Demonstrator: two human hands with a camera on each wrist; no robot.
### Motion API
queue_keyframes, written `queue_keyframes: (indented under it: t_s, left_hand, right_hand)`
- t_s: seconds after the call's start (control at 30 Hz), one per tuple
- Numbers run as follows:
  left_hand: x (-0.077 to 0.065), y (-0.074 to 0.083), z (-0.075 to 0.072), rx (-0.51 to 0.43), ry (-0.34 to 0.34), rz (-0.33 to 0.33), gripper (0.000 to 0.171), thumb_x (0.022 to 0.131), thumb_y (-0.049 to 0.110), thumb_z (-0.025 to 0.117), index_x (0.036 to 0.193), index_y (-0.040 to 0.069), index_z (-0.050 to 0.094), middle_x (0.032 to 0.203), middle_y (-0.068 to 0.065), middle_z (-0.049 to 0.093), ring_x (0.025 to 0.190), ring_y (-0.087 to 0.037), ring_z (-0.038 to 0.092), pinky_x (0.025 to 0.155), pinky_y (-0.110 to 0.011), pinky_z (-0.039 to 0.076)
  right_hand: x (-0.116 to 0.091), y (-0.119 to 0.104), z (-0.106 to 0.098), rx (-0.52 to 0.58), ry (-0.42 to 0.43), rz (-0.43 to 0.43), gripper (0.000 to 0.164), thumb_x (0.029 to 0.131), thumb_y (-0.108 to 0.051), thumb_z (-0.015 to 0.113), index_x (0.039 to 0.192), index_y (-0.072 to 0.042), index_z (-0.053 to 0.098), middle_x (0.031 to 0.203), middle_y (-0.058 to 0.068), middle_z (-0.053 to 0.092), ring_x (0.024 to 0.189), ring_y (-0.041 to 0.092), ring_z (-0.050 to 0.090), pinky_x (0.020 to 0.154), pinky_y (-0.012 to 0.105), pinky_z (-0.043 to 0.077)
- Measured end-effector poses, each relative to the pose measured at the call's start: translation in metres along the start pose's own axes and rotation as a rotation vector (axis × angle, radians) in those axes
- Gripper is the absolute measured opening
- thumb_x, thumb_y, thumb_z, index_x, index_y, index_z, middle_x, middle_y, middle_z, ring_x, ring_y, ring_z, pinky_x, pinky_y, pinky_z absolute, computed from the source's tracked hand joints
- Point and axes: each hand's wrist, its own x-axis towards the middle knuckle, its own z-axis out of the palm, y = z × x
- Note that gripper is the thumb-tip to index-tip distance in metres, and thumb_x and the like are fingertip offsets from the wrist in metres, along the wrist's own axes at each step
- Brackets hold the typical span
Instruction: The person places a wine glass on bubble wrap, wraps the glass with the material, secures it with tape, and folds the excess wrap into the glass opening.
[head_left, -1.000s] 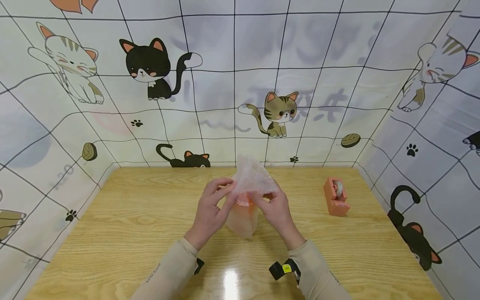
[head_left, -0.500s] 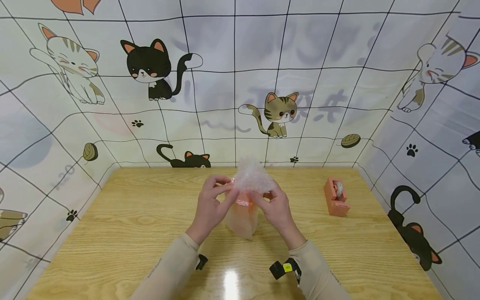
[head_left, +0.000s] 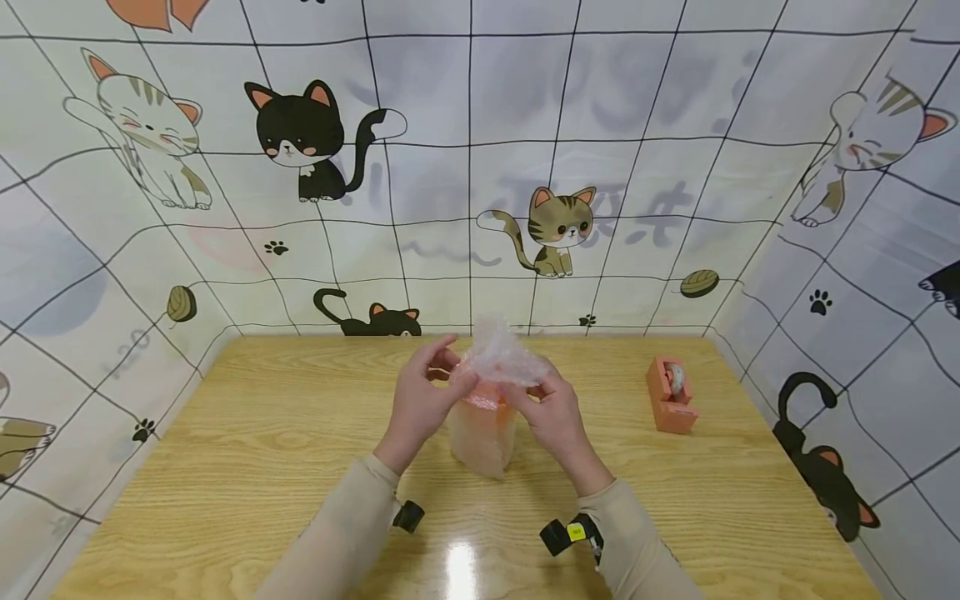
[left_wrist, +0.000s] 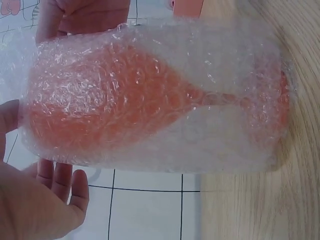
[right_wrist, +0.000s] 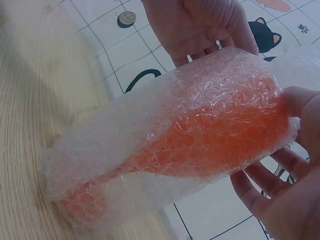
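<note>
An orange-red stemmed glass point(left_wrist: 142, 95) stands upright on the table, wrapped in clear bubble wrap point(head_left: 483, 442). Through the wrap, its bowl, thin stem and foot show in the left wrist view. Loose wrap rises in a peak above the rim. On the left side of the top, my left hand point(head_left: 420, 398) has its thumb against the wrap near the rim, with its fingers bent round the side. My right hand point(head_left: 551, 412) pinches the wrap's upper edge on the other side, thumb in front. Its fingertips are partly hidden in the head view.
A coral tape dispenser point(head_left: 671, 396) with a roll in it stands at the right of the wooden table point(head_left: 285, 433). Cat-patterned cloth point(head_left: 420, 183) walls off the back and both sides. Small black cameras hang beneath both wrists.
My left hand's fingers have spread and lifted slightly off the top of the wrap, and its wrist has turned. The wrap's peak has leaned and folded lower. My right hand has hardly moved.
</note>
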Motion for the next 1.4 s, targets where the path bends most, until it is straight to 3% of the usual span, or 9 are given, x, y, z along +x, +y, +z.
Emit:
queue_keyframes:
  t_s: [0.13,0.3,0.6,0.87,1.07,1.23,1.4]
  left_hand:
    - [0.003,-0.004,-0.002,-0.011,-0.099,-0.004,0.056,0.089,0.007,0.078,0.143,0.004,0.061,0.128,-0.019,0.058,0.112,-0.035,0.057,0.091,-0.045,0.049]
    - [0.006,-0.008,-0.004,-0.039,-0.177,0.043,0.048,0.092,0.003,0.075,0.138,0.003,0.064,0.141,-0.015,0.057,0.125,-0.036,0.052,0.093,-0.043,0.045]
    - [0.005,-0.009,-0.002,-0.047,-0.149,0.049,0.03,0.09,0.002,0.077,0.119,0.003,0.072,0.137,-0.012,0.063,0.128,-0.03,0.055,0.097,-0.046,0.04]
    - [0.004,-0.009,-0.002,-0.044,-0.111,0.073,0.023,0.088,0.001,0.078,0.111,0.001,0.073,0.131,-0.015,0.066,0.126,-0.031,0.055,0.098,-0.042,0.038]
    - [0.003,-0.009,0.0,-0.047,-0.095,0.108,0.019,0.087,-0.002,0.076,0.106,0.0,0.072,0.124,-0.018,0.068,0.122,-0.034,0.058,0.104,-0.048,0.041]
    - [0.001,-0.007,0.001,-0.028,-0.077,0.135,0.017,0.086,-0.004,0.077,0.102,0.0,0.073,0.121,-0.018,0.069,0.122,-0.036,0.058,0.108,-0.055,0.042]
    - [-0.001,-0.006,0.0,0.043,-0.064,0.187,0.014,0.087,0.0,0.078,0.1,0.0,0.076,0.118,-0.014,0.071,0.119,-0.034,0.059,0.103,-0.05,0.046]
  right_hand:
    - [0.0,0.001,-0.001,-0.02,-0.014,-0.026,0.038,0.091,0.002,0.075,0.128,0.004,0.065,0.122,0.021,0.063,0.101,0.005,0.062,0.083,0.023,0.057]
    - [0.0,0.004,-0.001,-0.045,-0.024,-0.074,0.035,0.092,0.003,0.074,0.126,0.003,0.066,0.12,0.02,0.065,0.102,0.005,0.062,0.086,0.026,0.057]
    - [-0.005,0.008,0.002,-0.038,0.042,-0.169,0.035,0.091,0.003,0.075,0.125,0.002,0.069,0.129,0.013,0.065,0.112,0.006,0.06,0.094,0.021,0.052]
    - [-0.005,0.01,0.003,0.035,0.067,-0.405,0.048,0.085,0.02,0.07,0.131,0.006,0.065,0.131,0.011,0.067,0.121,0.01,0.062,0.101,0.023,0.051]
    - [-0.006,0.011,0.0,0.087,0.032,-0.423,0.041,0.086,0.02,0.069,0.126,0.01,0.067,0.137,0.002,0.067,0.129,0.015,0.06,0.105,0.028,0.051]
    - [-0.006,0.012,0.0,0.066,0.007,-0.424,0.038,0.087,0.018,0.069,0.124,0.008,0.07,0.134,0.008,0.068,0.128,0.016,0.062,0.102,0.028,0.053]
    - [-0.005,0.012,0.001,0.032,0.001,-0.457,0.037,0.089,0.016,0.068,0.123,0.003,0.073,0.132,0.011,0.069,0.128,0.017,0.062,0.103,0.028,0.052]
